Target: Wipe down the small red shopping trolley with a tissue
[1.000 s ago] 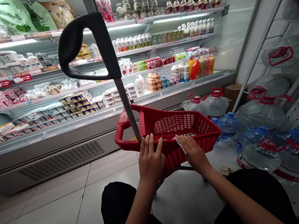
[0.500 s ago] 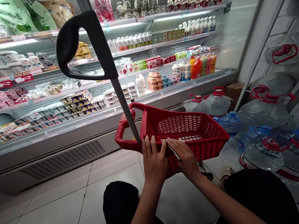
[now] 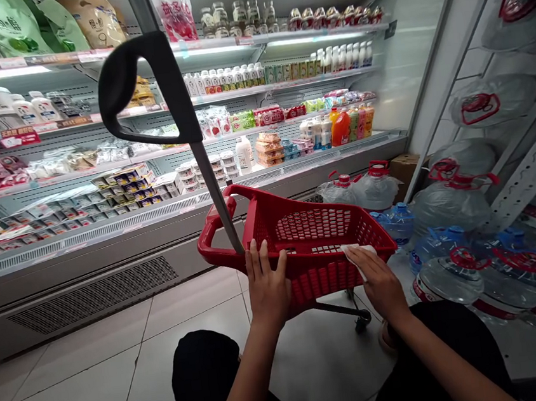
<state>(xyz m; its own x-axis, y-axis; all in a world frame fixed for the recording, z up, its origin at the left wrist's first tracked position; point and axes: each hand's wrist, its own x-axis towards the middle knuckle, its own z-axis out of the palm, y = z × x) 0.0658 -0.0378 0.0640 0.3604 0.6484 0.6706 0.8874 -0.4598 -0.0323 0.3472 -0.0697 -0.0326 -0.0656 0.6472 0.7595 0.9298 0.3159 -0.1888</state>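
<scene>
A red plastic shopping cart [image 3: 324,277] with a perforated basket stands before my knees. Its grey pole rises at the left and carries a black loop handle [image 3: 184,88]. My left hand [image 3: 268,286] rests on the near rim close to the pole, fingers spread over the edge. Farther right along the same rim, my right hand [image 3: 379,278] presses a white wipe [image 3: 360,251] against the red plastic, its fingers closed over the cloth. Part of the wipe is hidden under the palm. One wheel [image 3: 363,321] shows below the basket.
A refrigerated display [image 3: 172,201] with cups, bottles and bags runs along the back. Large water bottles [image 3: 458,276] with red handles crowd the right side, beside a white perforated metal post [image 3: 532,166]. Pale tiles [image 3: 91,391] cover the floor.
My right hand has slid the wipe rightward along the near rim, away from my left hand. My left hand stays on the rim near the pole. The view has shifted slightly.
</scene>
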